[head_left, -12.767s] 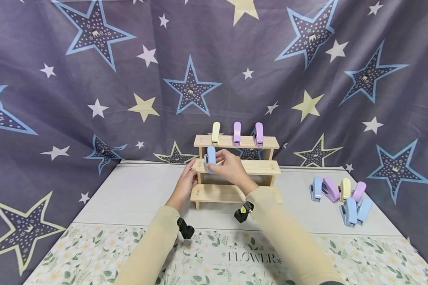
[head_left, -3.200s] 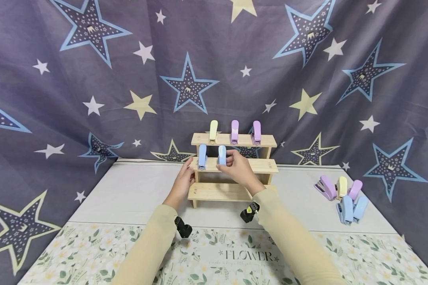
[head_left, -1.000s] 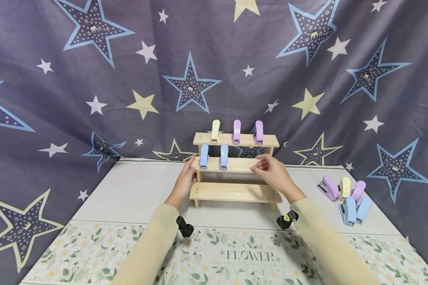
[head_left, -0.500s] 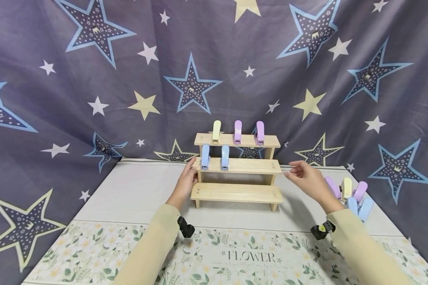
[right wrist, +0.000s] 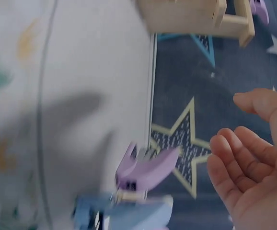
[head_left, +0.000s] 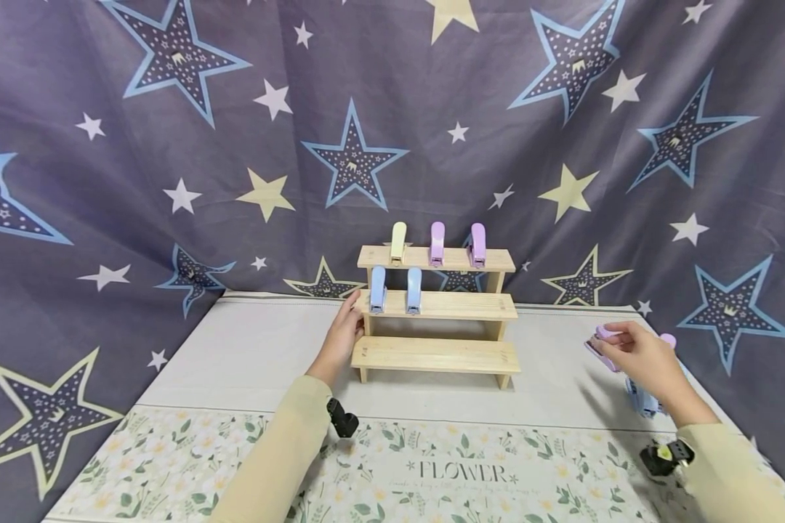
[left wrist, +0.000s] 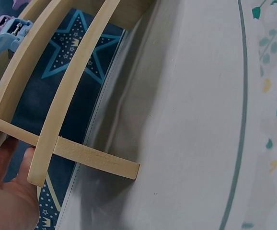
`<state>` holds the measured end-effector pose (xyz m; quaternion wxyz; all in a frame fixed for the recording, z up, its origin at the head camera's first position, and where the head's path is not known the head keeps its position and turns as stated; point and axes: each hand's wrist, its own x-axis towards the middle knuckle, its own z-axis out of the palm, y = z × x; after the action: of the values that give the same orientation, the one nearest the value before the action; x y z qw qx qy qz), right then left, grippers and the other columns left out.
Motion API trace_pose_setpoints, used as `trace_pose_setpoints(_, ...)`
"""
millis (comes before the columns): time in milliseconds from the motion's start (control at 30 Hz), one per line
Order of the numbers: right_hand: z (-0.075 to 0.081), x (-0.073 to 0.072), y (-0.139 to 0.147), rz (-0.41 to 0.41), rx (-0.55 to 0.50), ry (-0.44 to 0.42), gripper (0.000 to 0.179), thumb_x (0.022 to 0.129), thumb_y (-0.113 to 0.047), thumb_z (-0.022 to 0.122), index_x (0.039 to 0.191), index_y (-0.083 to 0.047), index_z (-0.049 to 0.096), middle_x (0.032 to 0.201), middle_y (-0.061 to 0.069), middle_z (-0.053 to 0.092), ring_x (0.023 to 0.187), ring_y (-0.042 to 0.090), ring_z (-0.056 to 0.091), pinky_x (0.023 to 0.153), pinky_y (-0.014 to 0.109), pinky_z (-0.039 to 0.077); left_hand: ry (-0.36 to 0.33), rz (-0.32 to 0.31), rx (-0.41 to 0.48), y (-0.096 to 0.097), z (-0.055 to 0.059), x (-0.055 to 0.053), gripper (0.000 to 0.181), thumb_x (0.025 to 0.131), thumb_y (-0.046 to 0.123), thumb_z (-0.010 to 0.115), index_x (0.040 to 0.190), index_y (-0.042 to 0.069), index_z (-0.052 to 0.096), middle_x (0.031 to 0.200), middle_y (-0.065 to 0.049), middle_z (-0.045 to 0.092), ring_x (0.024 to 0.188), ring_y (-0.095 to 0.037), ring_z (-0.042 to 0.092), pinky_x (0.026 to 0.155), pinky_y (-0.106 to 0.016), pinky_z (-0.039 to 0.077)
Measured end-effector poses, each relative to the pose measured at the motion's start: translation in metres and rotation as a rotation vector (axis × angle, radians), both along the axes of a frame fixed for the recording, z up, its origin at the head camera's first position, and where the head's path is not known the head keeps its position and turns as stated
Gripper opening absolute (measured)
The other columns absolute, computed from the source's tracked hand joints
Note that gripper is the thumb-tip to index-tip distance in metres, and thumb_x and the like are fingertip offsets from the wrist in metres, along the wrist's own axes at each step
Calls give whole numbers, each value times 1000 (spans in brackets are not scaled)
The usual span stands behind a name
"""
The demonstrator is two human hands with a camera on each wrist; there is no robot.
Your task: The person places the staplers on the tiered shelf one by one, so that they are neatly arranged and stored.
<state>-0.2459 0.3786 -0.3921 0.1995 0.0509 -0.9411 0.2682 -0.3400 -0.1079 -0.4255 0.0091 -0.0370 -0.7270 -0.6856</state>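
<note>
My left hand (head_left: pixel 341 335) grips the left end of a three-tier wooden display shelf (head_left: pixel 435 354) near its middle tier. In the left wrist view, the fingers of that left hand (left wrist: pixel 9 191) reach behind the shelf's side. My right hand (head_left: pixel 644 359) hovers at a purple mini stapler (head_left: pixel 605 356) on the right of the table. From the right wrist view, thumb and fingers are apart, with the purple stapler (right wrist: pixel 148 170) outside them. Two blue staplers (head_left: pixel 378 290) stand on the middle tier's left half. The top tier bears a yellow stapler (head_left: pixel 397 243) and two purple staplers (head_left: pixel 437 243).
Beside the right hand lie blue staplers (head_left: pixel 642 399) and another purple stapler (head_left: pixel 669 340), partly covered by that hand. A white cloth with a floral band (head_left: pixel 458 443) covers the table. A star-patterned curtain (head_left: pixel 235 145) hangs right behind the shelf.
A second blue stapler now stands on the middle tier, released by my right hand. That hand has since swung right to the loose staplers. The left hand stays at the shelf's end.
</note>
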Motion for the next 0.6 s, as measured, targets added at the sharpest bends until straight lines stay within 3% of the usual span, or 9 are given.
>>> trace_pose_setpoints(200,-7,17,27,-70,32,-100,46,97,-29,65,123,8,58,104,25,69,92,41,67,67,43,53,-6,-3,-4,-1,1,2,52,109,27,27,161,25,24,161,-14,29,143,-33,35,117,-46,30)
trace_pose_setpoints(400,-16,29,46,-132,18,-125,50,96,-34,67,120,9,59,103,26,70,93,44,66,66,43,52,-11,-23,8,-1,3,1,52,110,29,27,161,26,22,163,-12,25,145,-33,31,119,-46,26)
trace_pose_setpoints(600,-22,36,60,-155,18,-171,56,97,-37,65,124,11,56,108,29,68,99,49,63,68,51,53,-13,-6,3,0,1,1,52,108,27,28,160,29,25,162,-10,28,144,-30,34,118,-45,29)
